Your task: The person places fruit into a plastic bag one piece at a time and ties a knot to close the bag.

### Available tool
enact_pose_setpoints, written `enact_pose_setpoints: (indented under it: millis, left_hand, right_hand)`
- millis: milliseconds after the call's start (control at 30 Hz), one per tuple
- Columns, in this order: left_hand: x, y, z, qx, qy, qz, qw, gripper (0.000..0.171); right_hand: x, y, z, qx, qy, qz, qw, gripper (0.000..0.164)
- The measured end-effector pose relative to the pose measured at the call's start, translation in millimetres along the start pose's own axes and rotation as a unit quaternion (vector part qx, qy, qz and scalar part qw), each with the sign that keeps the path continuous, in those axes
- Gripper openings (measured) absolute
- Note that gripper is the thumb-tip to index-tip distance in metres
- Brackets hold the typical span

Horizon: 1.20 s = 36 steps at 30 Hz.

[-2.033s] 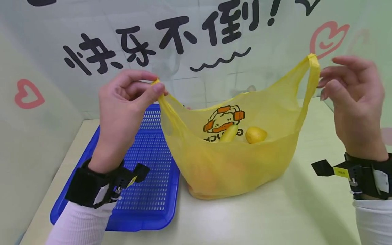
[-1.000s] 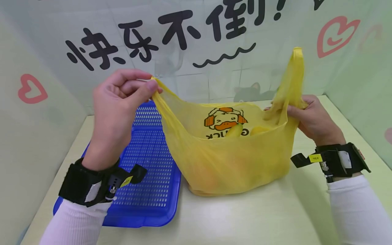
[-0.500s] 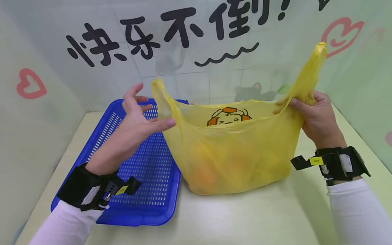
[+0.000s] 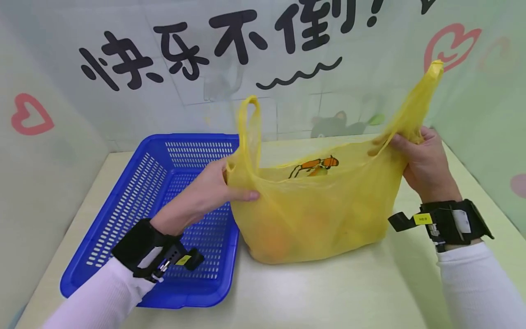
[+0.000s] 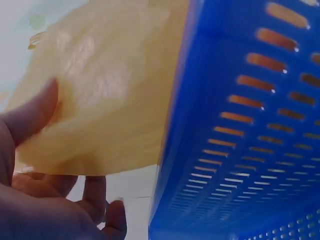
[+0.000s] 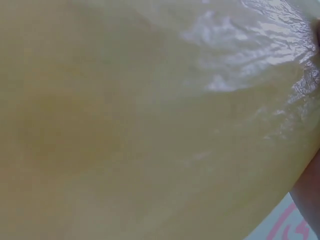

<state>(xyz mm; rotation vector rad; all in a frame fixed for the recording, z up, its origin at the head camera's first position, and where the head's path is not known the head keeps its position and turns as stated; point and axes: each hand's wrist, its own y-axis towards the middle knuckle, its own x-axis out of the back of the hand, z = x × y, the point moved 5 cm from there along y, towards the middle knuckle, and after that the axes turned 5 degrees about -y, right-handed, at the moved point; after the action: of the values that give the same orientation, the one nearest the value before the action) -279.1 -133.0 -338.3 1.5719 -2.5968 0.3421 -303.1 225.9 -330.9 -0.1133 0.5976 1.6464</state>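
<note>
A yellow plastic carrier bag (image 4: pixel 312 219) stands on the table in the head view, its round contents showing orange and yellow through the film. My left hand (image 4: pixel 213 185) holds the bag's left side below the loop handle (image 4: pixel 249 132), thumb across the front and fingers behind. In the left wrist view the left hand's thumb (image 5: pixel 37 112) lies against the film and the fingers curl past the bag's edge. My right hand (image 4: pixel 429 164) grips the gathered right side below the other handle (image 4: pixel 423 98). In the right wrist view the bag (image 6: pixel 150 125) fills nearly everything.
A blue perforated plastic basket (image 4: pixel 111 224) stands left of the bag, under my left forearm. The pale table (image 4: pixel 308 292) meets a white wall (image 4: pixel 201 119) with black writing at the back and walls at both sides.
My left hand has let go of the left handle, opened, and moved down and right onto the bag's side. The right hand has come in from the right and taken hold of the bag.
</note>
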Motion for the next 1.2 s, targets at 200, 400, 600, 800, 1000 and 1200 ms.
enact_pose_setpoints:
  millis: [200,400,600,800,1000,1200]
  left_hand:
    - [-2.6,5.6,-2.7,0.012,-0.08,-0.044,0.9958,0.04]
    - [-11.2,6.1,-15.9,-0.052,-0.226,-0.154,0.9606,0.033]
    - [-26.1,14.6,-28.4,-0.119,-0.353,-0.189,0.9085,0.029]
    - [-29.8,24.1,-24.7,-0.111,-0.413,-0.163,0.8892,0.025]
    - [-41.9,35.1,-28.0,-0.105,-0.458,-0.1,0.8769,0.027]
    - [-63.0,44.2,-36.8,-0.105,-0.489,-0.012,0.8657,0.034]
  right_hand:
    - [8.8,-5.2,7.0,0.011,-0.009,-0.037,0.999,0.018]
    - [7.2,-5.8,11.6,-0.011,0.008,-0.005,1.0,0.023]
    - [7.6,-5.3,10.0,-0.038,0.041,0.008,0.998,0.025]
    - [2.5,-5.0,5.1,-0.042,0.04,0.025,0.998,0.022]
    - [-21.0,-0.6,-4.1,-0.053,0.042,0.12,0.99,0.025]
    - [-54.5,-1.0,-20.7,-0.122,-0.026,0.18,0.976,0.018]
